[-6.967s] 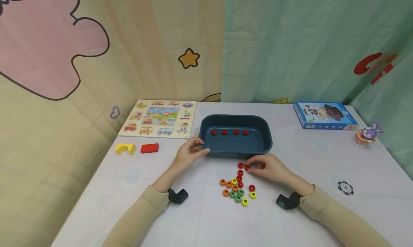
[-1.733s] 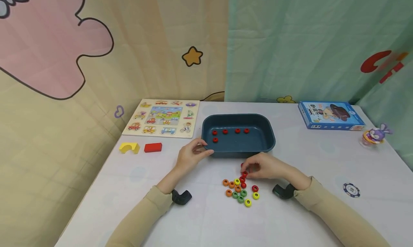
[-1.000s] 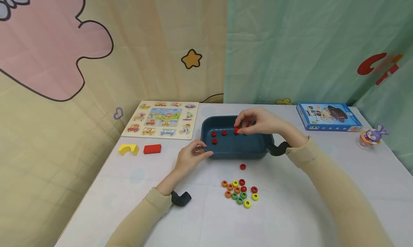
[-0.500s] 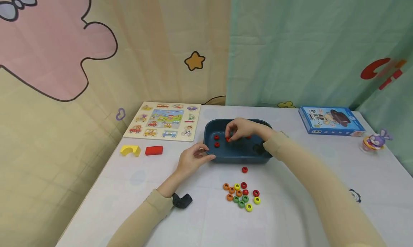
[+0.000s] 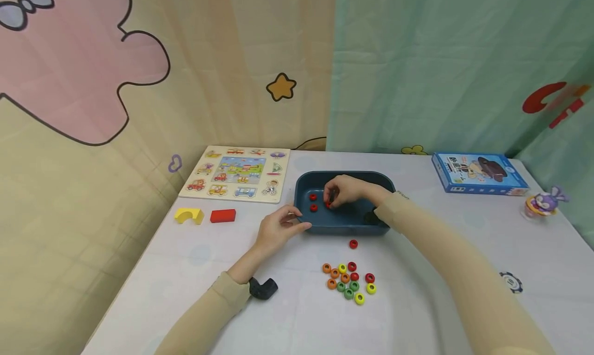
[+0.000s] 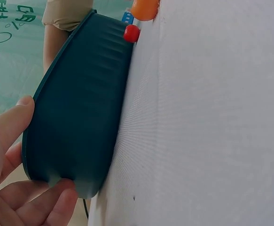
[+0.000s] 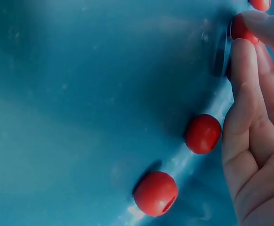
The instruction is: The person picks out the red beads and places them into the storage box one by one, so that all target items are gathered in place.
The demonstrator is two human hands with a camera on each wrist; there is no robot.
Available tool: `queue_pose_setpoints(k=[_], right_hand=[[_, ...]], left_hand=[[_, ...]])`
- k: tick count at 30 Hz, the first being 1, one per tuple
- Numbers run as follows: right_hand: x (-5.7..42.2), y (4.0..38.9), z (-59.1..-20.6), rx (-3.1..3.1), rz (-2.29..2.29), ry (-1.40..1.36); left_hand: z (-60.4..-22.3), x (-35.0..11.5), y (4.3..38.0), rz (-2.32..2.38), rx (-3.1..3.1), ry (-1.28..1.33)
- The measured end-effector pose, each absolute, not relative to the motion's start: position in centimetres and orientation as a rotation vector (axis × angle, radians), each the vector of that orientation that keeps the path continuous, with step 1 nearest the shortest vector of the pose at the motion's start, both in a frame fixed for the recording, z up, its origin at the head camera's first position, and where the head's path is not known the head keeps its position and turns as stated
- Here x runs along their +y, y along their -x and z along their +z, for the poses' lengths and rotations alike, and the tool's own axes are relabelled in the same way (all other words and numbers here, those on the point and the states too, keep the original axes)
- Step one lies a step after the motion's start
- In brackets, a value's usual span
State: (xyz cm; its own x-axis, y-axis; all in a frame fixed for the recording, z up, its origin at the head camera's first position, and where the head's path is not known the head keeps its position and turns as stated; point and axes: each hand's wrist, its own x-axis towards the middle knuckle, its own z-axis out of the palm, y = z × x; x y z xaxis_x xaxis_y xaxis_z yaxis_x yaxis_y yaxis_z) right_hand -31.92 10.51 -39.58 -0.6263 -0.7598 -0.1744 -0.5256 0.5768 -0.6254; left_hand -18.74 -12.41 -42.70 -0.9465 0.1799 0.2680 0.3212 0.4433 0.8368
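My right hand [image 5: 350, 190] reaches into a dark blue tray [image 5: 345, 231] and pinches a red bead [image 7: 242, 29] between thumb and forefinger, low over the tray floor. Two more red beads, one [image 5: 313, 197] behind the other [image 5: 313, 207], lie at the tray's left end. In the right wrist view, further red beads [image 7: 203, 134] sit beside the fingers; the hand hides part of that row in the head view. My left hand [image 5: 277, 230] holds the tray's near left corner, thumb at the rim and fingers against the outer wall [image 6: 75, 103].
Before the tray lie a lone red bead [image 5: 353, 244] and a loose group of orange, yellow, green and red beads [image 5: 345, 278]. Left are a picture puzzle board [image 5: 241, 169], a yellow arch block [image 5: 188, 215] and a red block [image 5: 223, 215]. Right stand a blue box [image 5: 480, 172] and purple figurine [image 5: 544, 202].
A red bead has joined the tray's left end since the oldest frame. My right hand took another from the table, carried it over the tray and lowered it; the left hand kept its hold.
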Motion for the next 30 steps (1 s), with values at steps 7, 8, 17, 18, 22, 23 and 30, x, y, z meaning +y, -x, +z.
queue_pose_setpoints(k=[7,8,17,18,22,23,30], right_hand=[[11.4,31.4,-38.3,2.360,-0.831,1.057],[11.8,31.3,-37.6,2.364,-0.868,1.066],[15.5,26.6,-30.7,2.436,-1.220,1.138],[15.8,25.6,-30.6,2.440,-1.228,1.156],[16.6,22.0,-32.6,2.406,-1.224,1.272],[16.7,21.3,-33.5,2.398,-1.211,1.298],[17.1,18.0,-38.8,2.470,-1.159,1.345]], left_hand=[[-43.0,-12.3,18.6,-1.523,-2.555,0.428],[-43.0,-12.3,18.6,-1.525,-2.550,0.437],[-42.6,-12.7,18.9,-1.524,-2.488,0.507],[-42.6,-12.7,18.9,-1.530,-2.488,0.506],[-42.5,-12.7,18.9,-1.540,-2.495,0.496],[-42.5,-12.7,18.9,-1.540,-2.497,0.492],[-42.7,-12.5,19.1,-1.558,-2.487,0.490]])
